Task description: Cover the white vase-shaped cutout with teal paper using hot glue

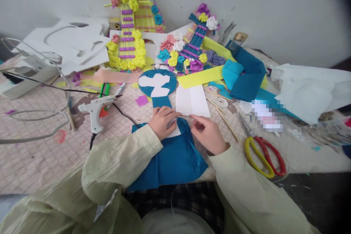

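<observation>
A guitar-shaped cutout [164, 142], white beneath and partly covered in blue crepe paper, lies flat at the middle of the desk's near edge, its round head [157, 84] pointing toward the far side and its broad blue body overhanging the near edge toward the lap. The piece is judged to be light and thin: the paper skin looks soft, easily creased and easily torn, while the white base appears only moderately stiff, so it is best held flat by the neck or by the body's edges rather than pinched at a loose paper flap. The left hand [163, 121] is laid on the neck where it meets the body, fingers curled loosely and pressed down on the paper; nothing is clasped in it. The right hand [207, 133] is held just beside it, half closed, with the fingertips [194, 117] touching the blue paper's upper edge near a white sheet [192, 100]; whether a fold is actually pinched cannot be told. A glue gun [95, 109] rests on the desk [41, 153] to the left, its cord trailing toward the near edge. Scissors [263, 155] with yellow and red handles lie toward the right side. Two decorated paper guitars [128, 40] are propped near the far edge.
</observation>
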### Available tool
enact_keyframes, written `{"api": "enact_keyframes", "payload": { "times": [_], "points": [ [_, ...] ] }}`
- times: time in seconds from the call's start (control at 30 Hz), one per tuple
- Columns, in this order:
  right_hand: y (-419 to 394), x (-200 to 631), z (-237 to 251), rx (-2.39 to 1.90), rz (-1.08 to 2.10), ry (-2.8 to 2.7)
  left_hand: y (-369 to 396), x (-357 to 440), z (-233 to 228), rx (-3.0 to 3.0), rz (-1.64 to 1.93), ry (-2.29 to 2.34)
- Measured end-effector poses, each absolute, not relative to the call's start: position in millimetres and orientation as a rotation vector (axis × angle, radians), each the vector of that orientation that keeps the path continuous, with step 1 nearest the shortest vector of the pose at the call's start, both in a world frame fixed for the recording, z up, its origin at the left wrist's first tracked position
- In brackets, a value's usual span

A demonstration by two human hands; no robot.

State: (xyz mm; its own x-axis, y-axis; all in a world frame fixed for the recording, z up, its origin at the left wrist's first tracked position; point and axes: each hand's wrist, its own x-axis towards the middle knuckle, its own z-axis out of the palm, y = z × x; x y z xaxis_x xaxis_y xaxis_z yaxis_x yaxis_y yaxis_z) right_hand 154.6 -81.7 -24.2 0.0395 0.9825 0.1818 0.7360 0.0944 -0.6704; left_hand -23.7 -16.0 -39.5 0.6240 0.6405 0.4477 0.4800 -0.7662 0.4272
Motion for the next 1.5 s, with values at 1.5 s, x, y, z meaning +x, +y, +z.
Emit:
{"api": "enact_keyframes", "payload": {
  "times": [1.5],
  "points": [
    [-70.4,157.0,-12.2,-1.767,0.954,-1.647,-17.2,-22.8,-49.7,2.724,0.722,0.740]
  ]
}}
